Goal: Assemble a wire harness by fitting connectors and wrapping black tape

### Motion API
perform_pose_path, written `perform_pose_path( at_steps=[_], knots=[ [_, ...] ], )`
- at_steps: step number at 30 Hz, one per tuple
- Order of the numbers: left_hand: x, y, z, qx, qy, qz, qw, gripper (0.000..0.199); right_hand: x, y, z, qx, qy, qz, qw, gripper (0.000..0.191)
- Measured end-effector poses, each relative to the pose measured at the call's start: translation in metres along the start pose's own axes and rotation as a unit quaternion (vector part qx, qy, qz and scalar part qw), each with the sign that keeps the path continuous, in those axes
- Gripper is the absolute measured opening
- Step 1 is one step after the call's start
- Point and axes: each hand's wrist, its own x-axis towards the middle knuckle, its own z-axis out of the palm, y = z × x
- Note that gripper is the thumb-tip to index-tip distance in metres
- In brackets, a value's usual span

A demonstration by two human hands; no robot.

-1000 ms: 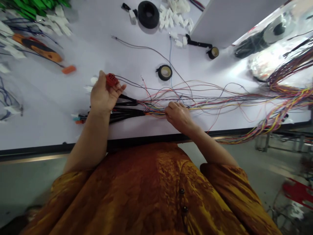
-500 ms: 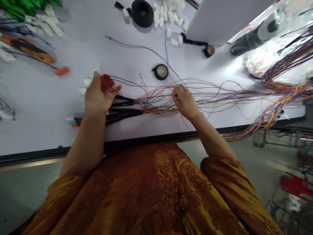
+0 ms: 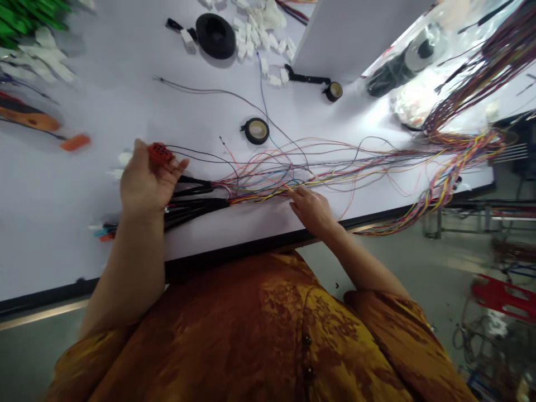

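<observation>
The red multi-pin connector sits in my left grip, closed narrowly around it at the fingertips and held over the counter. Thin black and red wires trail from the connector to the right. Below it, black sleeved leads fan out into loose coloured wires, and the whole harness stretches lengthwise from left to right across my front, ending in a tangled mass at the far right of the counter. Of my 2 hands, the left is nearer the connector. My right grip lies well to its right, with the index finger extended and touching the coloured wires. Whether it pinches a strand, I cannot tell. Beyond the wires lie a roll of black tape, a black ring and a heap of white plastic connectors. An orange-handled tool lies at the far left.
</observation>
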Motion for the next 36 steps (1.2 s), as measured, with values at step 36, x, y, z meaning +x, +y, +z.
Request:
perform_pose_path(
  at_steps=[36],
  knots=[
    [0.002, 0.0, 0.0, 0.005, 0.003, -0.002, 1.0, 0.053, 0.002, -0.019, 0.01, -0.027, 0.04, 0.001, 0.999, 0.034]
  ],
)
